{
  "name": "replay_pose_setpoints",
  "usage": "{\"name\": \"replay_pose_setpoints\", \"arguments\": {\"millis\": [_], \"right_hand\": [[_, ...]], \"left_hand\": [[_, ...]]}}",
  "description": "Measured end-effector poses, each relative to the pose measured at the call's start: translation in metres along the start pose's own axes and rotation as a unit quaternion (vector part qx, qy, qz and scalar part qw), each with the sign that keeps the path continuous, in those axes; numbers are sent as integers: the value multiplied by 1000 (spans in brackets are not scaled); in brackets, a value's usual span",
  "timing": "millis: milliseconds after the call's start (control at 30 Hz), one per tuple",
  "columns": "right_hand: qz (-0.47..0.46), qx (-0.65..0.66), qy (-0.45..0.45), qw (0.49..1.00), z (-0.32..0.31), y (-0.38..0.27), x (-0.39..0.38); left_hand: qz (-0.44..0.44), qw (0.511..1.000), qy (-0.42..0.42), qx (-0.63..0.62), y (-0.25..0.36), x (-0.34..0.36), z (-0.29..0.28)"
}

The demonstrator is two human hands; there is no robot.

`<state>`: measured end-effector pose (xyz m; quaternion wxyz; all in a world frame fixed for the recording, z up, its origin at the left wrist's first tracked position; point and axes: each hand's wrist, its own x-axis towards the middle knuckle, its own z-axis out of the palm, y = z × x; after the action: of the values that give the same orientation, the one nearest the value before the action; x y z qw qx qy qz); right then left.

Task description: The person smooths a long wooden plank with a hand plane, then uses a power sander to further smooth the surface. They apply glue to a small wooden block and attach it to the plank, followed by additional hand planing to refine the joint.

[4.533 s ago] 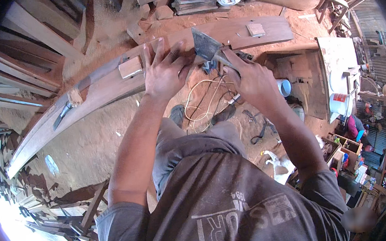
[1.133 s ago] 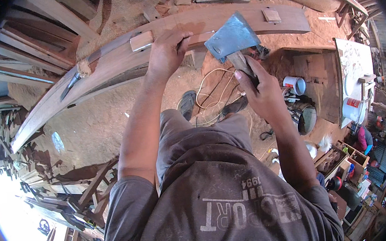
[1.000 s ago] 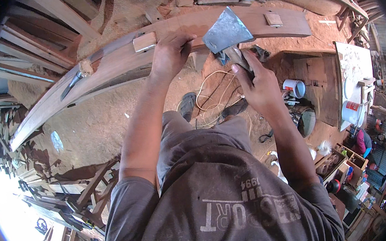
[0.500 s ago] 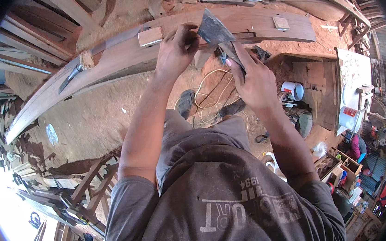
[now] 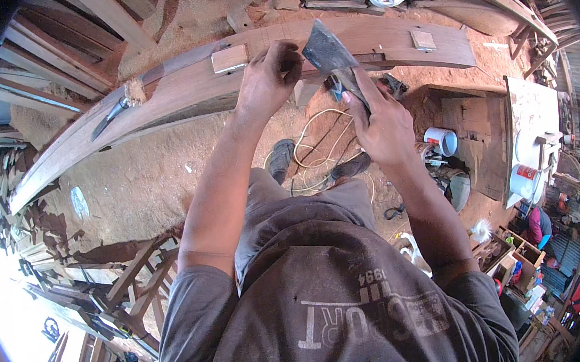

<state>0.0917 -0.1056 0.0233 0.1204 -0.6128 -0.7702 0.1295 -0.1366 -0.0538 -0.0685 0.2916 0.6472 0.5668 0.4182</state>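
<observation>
My right hand (image 5: 385,119) grips the handle of a putty knife (image 5: 327,48), its broad grey blade tilted up and to the left. Beside the blade's left edge is my left hand (image 5: 268,82), fingers curled in toward the thumb; whatever they may hold is hidden. Both hands are raised over a long wooden beam (image 5: 191,93) that runs across the view. On the beam rest a small wood block (image 5: 229,59) left of centre, another block (image 5: 422,40) at the right, and a brush (image 5: 116,112) with a dark handle and pale bristles at the left.
A yellow cord (image 5: 310,134) loops on the dusty floor by my feet. White buckets (image 5: 445,139) and a wooden box (image 5: 474,132) stand to the right. Stacked timber (image 5: 47,54) lies at the far left. At the lower right a person (image 5: 536,225) is among tools and crates.
The putty knife and both hands have shifted only slightly in the picture, the blade a little to the right and lower. The grip of each hand looks the same.
</observation>
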Motion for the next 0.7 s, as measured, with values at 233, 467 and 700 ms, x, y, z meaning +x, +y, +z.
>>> {"name": "replay_pose_setpoints", "arguments": {"millis": [233,467,700], "right_hand": [[10,7,-20,1000,-3,8,4],[-7,42,-10,999,-12,6,16],[-53,50,23,997,-14,10,14]], "left_hand": [[6,1000,-29,7,10,5,-12],[151,949,-4,278,-7,14,-21],[118,935,-2,334,-19,16,-7]]}}
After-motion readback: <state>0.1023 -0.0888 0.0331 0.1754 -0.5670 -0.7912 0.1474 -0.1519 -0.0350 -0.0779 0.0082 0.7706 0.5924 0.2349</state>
